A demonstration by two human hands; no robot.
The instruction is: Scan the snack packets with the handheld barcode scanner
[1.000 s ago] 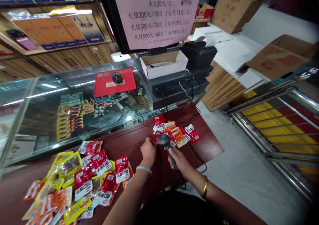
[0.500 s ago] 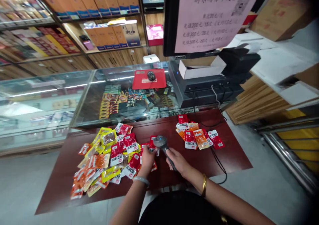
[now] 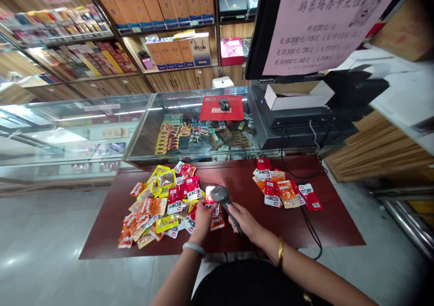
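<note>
My right hand is wrapped round the handle of a dark barcode scanner, its head tilted to the left. Between the fingers of my left hand is a red snack packet, lit brightly by the scanner's light just beside it. To the left of that hand spreads a heap of red, yellow and orange snack packets. Another orange-red packet lies right by my left hand, partly covered. Off to the right sits a smaller group of red and orange packets.
The packets lie on a dark red tabletop. Behind it stands a glass display case with a red mouse mat and mouse. A monitor carrying a pink notice rises at right. A black cable hangs over the front edge.
The view has shifted left, so things appear further right. The scanner's light now shines on the red packet in my left hand. Both hands stay close together.
</note>
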